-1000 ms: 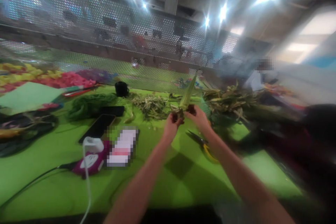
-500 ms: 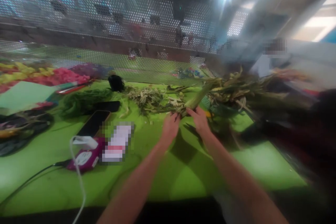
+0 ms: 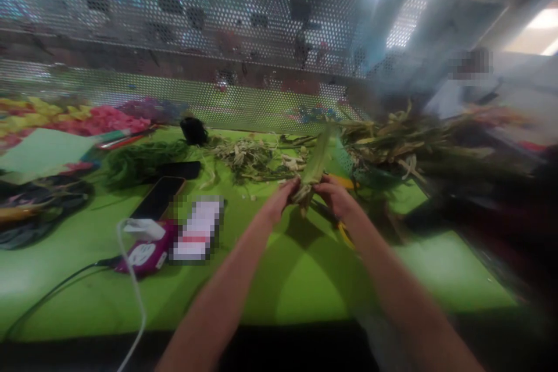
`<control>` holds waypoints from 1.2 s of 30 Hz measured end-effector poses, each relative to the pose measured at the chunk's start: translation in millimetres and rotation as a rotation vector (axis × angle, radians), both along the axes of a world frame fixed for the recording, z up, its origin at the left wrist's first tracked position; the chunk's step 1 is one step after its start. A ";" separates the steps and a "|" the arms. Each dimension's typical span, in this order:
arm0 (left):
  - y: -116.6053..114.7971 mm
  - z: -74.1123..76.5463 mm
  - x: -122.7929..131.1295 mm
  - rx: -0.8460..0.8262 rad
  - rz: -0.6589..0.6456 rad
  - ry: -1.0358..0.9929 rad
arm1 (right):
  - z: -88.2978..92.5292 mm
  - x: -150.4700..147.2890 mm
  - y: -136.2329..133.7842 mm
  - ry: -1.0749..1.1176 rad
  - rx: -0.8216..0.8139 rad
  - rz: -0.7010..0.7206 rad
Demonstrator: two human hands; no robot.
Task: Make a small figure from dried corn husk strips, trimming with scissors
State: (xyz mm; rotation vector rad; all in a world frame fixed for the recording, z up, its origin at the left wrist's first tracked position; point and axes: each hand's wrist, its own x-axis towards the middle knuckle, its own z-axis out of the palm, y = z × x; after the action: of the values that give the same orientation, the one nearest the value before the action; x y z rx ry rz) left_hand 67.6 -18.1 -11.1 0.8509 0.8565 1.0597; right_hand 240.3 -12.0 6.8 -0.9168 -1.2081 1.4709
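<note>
Between both hands, above the green table [image 3: 279, 279], stands a long flat pale-green dried leaf [image 3: 317, 157], its crumpled lower end at my fingers. My left hand [image 3: 285, 195] is closed on that end from the left. My right hand [image 3: 333, 193] pinches it from the right. Behind my hands is a loose heap of dried leaf scraps [image 3: 244, 157]. A green perforated basket [image 3: 349, 165] to the right is heaped with long dried leaves [image 3: 387, 139]. Beside my right wrist a yellow loop [image 3: 345, 235] shows; what it belongs to is partly hidden.
To the left lie a dark phone [image 3: 159, 197], a lit phone [image 3: 198, 229] and a purple power block [image 3: 150, 253] with cables. Green fibre [image 3: 135, 160], a pale green sheet [image 3: 43, 151] and coloured material [image 3: 108, 119] are farther back. A perforated metal screen [image 3: 196, 93] borders the table.
The leaf has swung from leaning right to nearly upright, its lower end now showing between my hands. My hands have moved slightly apart. The view has shifted a little.
</note>
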 end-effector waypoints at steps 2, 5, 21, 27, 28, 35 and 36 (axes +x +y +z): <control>-1.8 -2.4 2.9 0.003 -0.014 -0.023 | -1.6 -0.8 0.1 -0.028 -0.034 0.049; -3.1 -1.3 1.3 0.028 0.029 -0.015 | -4.2 -3.9 3.0 -0.111 -0.003 0.022; 7.5 -3.4 -8.4 0.045 0.249 -0.211 | 4.8 -19.0 -12.0 -0.699 0.631 -0.160; 8.8 -3.1 -12.4 -0.011 0.291 -0.244 | 6.6 -17.6 -10.3 -0.333 0.400 -0.093; 8.1 -2.5 -12.6 -0.015 0.291 -0.256 | 6.6 -17.9 -10.9 -0.295 0.368 -0.085; 2.9 3.2 -8.1 -0.035 0.275 -0.288 | 3.6 -24.5 -18.2 -0.284 0.279 0.075; 3.3 3.4 -8.0 -0.003 0.284 -0.304 | 3.5 -25.6 -19.3 -0.305 0.293 0.080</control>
State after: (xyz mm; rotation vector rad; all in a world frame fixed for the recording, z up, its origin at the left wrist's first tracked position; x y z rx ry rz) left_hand 59.6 -14.7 -7.7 0.5550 0.7321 1.3956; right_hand 214.7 -31.3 10.2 -0.9194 -1.6513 1.1997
